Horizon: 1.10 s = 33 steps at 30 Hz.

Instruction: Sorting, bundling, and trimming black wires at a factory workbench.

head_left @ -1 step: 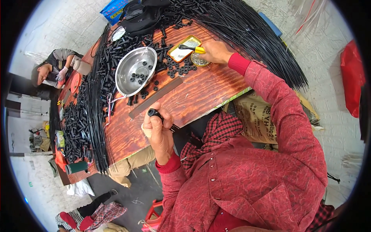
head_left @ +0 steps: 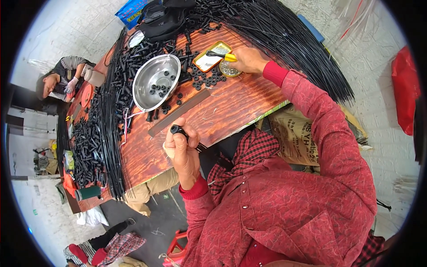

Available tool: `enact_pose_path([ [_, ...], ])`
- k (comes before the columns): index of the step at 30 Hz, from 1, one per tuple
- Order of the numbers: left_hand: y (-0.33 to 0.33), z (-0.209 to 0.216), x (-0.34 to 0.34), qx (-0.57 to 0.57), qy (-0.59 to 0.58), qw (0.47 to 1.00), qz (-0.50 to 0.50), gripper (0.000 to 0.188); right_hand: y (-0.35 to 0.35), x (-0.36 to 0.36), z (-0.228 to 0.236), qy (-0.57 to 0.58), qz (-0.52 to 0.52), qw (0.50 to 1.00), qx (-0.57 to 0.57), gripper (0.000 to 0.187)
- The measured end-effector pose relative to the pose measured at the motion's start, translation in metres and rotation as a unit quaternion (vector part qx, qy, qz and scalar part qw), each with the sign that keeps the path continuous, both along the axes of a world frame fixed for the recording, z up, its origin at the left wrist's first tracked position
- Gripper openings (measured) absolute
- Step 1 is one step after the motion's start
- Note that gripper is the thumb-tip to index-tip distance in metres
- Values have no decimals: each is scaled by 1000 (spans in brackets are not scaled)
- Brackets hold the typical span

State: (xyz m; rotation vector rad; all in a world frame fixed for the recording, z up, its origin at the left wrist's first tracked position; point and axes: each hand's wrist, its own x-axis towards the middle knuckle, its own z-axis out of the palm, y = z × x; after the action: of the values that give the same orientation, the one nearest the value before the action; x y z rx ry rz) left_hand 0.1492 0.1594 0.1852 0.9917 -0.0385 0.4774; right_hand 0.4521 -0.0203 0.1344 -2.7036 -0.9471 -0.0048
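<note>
My left hand [head_left: 183, 155] is closed around a black plastic tube [head_left: 176, 129] with a round open end, above the table's near edge. Thin black rods show below its fingers. Farther off to the right, my right hand [head_left: 250, 60] grips a hand tool [head_left: 230, 58] with a yellow handle and a black end; its exact kind is unclear. That black end lies over a yellow-rimmed tray [head_left: 199, 66] with pale, thin pieces in it. Under the right hand sits a small round dish [head_left: 231, 73] of tiny shiny bits. Black ring-shaped caps [head_left: 207, 81] lie beside both containers.
A steel bowl [head_left: 141, 76] with several black caps stands left of the tray. Near it a brown strip [head_left: 178, 115] lies on the wooden table [head_left: 231, 104]. Black tubes [head_left: 126, 66] and long black rods [head_left: 307, 58] are heaped behind. A co-worker [head_left: 73, 73] sits at far left.
</note>
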Motion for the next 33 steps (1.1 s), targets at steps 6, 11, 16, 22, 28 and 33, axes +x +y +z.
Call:
enact_pose_path([
  [6, -5, 4, 3, 2, 16, 1000, 25, 44, -7, -2, 19, 121, -37, 991, 47, 32],
  [11, -7, 2, 6, -1, 15, 1000, 20, 44, -21, 10, 0, 424, -31, 857, 290, 21],
  [16, -8, 4, 7, 4, 13, 1000, 25, 43, -20, -14, 23, 545, 87, 738, 387, 27],
  [22, -21, 12, 17, 14, 47, 998, 30, 30, -4, -91, 95, 522, 157, 748, 379, 21],
  [28, -23, 21, 14, 76, 110, 987, 87, 25, 27, -152, 115, 39, 353, 885, 302, 17],
  [33, -20, 25, 9, 101, 136, 983, 66, 17, 16, -167, 134, -121, 373, 889, 239, 21],
])
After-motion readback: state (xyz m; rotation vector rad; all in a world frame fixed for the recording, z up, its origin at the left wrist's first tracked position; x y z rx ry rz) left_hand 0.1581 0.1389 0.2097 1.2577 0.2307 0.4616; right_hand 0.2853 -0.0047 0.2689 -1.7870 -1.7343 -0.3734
